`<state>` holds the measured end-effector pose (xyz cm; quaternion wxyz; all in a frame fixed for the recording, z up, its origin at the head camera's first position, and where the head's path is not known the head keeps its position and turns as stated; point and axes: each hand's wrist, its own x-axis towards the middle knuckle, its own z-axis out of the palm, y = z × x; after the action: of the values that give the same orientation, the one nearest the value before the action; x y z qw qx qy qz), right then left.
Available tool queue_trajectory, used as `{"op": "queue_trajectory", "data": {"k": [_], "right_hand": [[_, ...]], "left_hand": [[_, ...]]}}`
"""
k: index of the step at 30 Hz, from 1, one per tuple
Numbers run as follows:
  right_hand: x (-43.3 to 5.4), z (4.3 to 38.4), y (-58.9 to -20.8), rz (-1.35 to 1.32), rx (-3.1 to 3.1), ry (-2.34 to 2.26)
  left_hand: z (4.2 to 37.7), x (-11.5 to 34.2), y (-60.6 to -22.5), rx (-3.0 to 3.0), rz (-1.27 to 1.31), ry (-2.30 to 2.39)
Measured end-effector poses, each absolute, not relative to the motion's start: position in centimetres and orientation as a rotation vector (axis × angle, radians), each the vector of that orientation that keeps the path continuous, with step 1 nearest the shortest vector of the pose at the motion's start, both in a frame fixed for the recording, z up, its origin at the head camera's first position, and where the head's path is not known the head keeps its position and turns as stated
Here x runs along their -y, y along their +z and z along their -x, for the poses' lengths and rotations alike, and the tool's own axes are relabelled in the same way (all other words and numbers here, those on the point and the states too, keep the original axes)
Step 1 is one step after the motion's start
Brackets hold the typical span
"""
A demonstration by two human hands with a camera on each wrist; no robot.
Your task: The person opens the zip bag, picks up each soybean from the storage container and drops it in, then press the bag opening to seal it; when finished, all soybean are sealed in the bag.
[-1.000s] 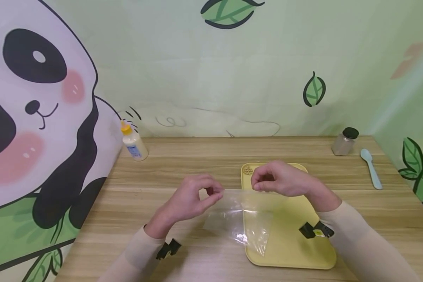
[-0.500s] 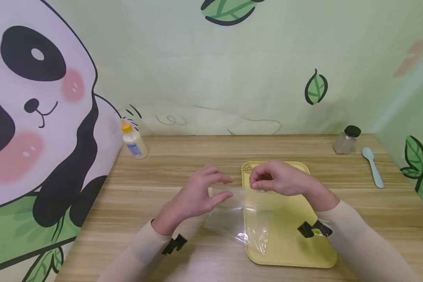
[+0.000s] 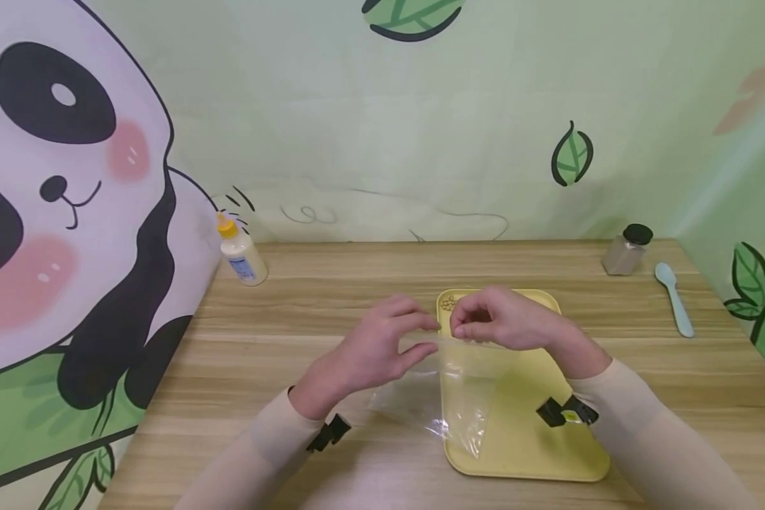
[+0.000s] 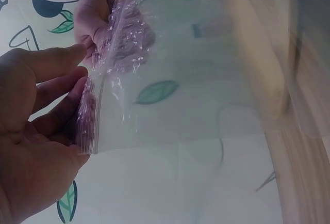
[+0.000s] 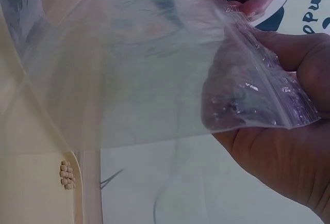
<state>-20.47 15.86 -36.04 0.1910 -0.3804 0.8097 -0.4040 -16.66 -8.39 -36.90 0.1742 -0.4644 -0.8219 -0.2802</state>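
Observation:
A clear zip bag hangs below both hands, partly in front of the yellow tray. My right hand pinches its top edge above the tray; in the right wrist view the thumb lies on the near side and the fingers show through the film. My left hand is at the bag's left part, thumb and fingers spread apart. In the left wrist view, the fingertips of that hand lie by the ridged zip strip. Small tan round pieces sit in the tray's far left corner.
A white bottle with a yellow nozzle cap stands at the back left. At the back right are a black-lidded clear jar and a light blue spoon. A printed wall cloth rises behind the wooden table.
My left hand has parted its thumb and fingers from a pinch on the bag and moved right, towards the right hand. The right hand keeps its pinch, almost still.

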Motion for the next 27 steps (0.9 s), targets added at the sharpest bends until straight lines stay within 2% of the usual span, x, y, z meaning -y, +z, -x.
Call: {"op": "queue_trajectory", "data": {"k": [27], "right_hand": [[-15.9,20.7,-36.6,1.07,-2.17,-1.197]], "left_hand": [[17.3,7.2,-37.8,2.224,1.375,-0.694]]}}
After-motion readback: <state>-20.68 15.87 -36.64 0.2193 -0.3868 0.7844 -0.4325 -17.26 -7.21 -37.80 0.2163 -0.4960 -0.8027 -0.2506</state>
